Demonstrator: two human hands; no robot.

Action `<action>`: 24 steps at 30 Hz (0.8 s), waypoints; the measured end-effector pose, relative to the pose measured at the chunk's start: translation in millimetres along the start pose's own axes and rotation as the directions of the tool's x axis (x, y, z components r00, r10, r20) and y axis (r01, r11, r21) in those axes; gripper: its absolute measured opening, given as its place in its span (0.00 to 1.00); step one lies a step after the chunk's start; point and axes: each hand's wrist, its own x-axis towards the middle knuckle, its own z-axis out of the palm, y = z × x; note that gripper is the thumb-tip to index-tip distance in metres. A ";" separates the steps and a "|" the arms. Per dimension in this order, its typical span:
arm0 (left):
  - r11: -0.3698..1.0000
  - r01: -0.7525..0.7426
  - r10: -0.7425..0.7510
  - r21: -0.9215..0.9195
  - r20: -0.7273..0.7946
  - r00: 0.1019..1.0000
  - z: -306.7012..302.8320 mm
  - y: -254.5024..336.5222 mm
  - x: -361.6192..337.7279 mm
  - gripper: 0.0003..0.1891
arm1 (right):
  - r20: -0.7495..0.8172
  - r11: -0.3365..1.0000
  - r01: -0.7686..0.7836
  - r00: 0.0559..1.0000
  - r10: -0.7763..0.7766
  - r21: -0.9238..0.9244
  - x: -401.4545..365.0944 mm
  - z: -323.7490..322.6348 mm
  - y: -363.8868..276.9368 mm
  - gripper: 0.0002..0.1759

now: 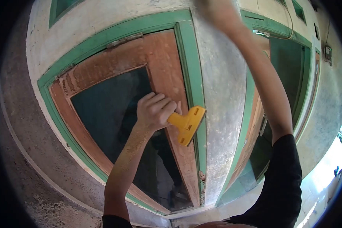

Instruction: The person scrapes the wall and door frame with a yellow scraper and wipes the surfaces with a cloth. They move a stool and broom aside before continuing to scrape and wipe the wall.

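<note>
My left hand is wrapped round the handle of a yellow scraper. The scraper's wide, slotted head points right, in front of the border between the bare wooden window sash and the green frame. Behind my left wrist is the dark glass pane. My right arm reaches up high, and my right hand is at the top edge in front of the pale wall strip. That hand is blurred and partly cut off, so its fingers cannot be made out.
Right of the wall strip is a green-framed doorway with a dark interior. A thin cable hangs above it. A small box is fixed on the far right wall. Rough grey wall runs along the left, and pale floor shows at lower right.
</note>
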 end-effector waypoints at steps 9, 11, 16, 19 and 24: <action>0.999 -0.001 0.003 -0.034 0.045 0.999 -0.9 -0.6 -4.3 0.18 | -0.042 0.995 0.078 0.996 -0.076 0.058 33.0 39.6 -12.6 0.24; 0.999 -0.011 0.013 -0.047 0.030 0.999 -0.2 -1.1 -2.6 0.19 | -0.095 0.975 -0.200 0.973 0.209 0.100 26.5 10.7 -2.7 0.23; 0.997 -0.021 0.022 -0.080 0.006 1.000 1.1 -0.8 -5.1 0.19 | -0.123 0.867 0.444 0.870 -0.478 -0.228 -7.5 54.1 -56.5 0.24; 0.996 -0.009 0.013 -0.084 0.047 0.999 0.2 -2.4 -6.7 0.18 | -0.081 0.970 0.222 0.973 -0.215 0.101 36.0 34.6 -38.9 0.23; 0.994 -0.002 0.003 -0.105 0.013 1.000 2.7 -2.9 -7.9 0.17 | -0.126 0.964 -0.204 0.966 0.227 0.170 -16.4 13.2 -49.2 0.21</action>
